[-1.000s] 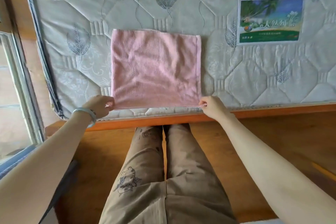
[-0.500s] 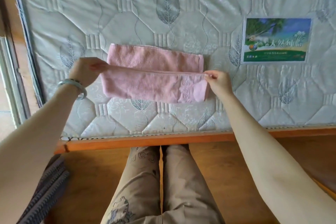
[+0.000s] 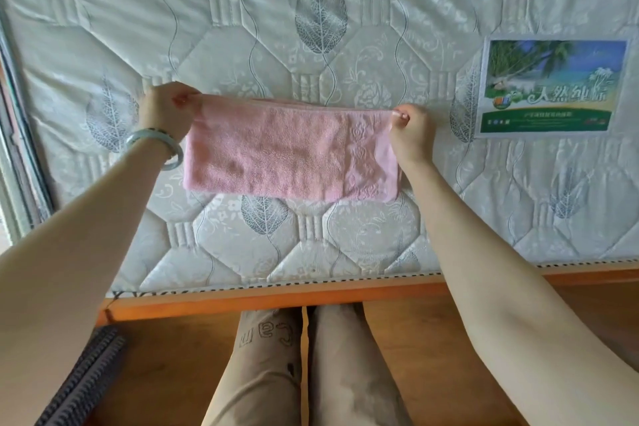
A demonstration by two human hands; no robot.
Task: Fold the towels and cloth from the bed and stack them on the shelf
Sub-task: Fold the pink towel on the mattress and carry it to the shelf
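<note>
Head view: left hand [image 3: 166, 107] and right hand [image 3: 411, 131] pinch far corners of the pink towel [image 3: 290, 156], doubled on the bed [image 3: 311, 245]; shelving likely remains.

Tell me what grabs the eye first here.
The pink towel, folded into a strip at centre, with the left hand and right hand pinching its far corners. Next, the bright palm-tree label on the mattress at right, then the pale bangle on the left wrist.

Towel [image 3: 290, 156] now folded in 1/2.
</note>
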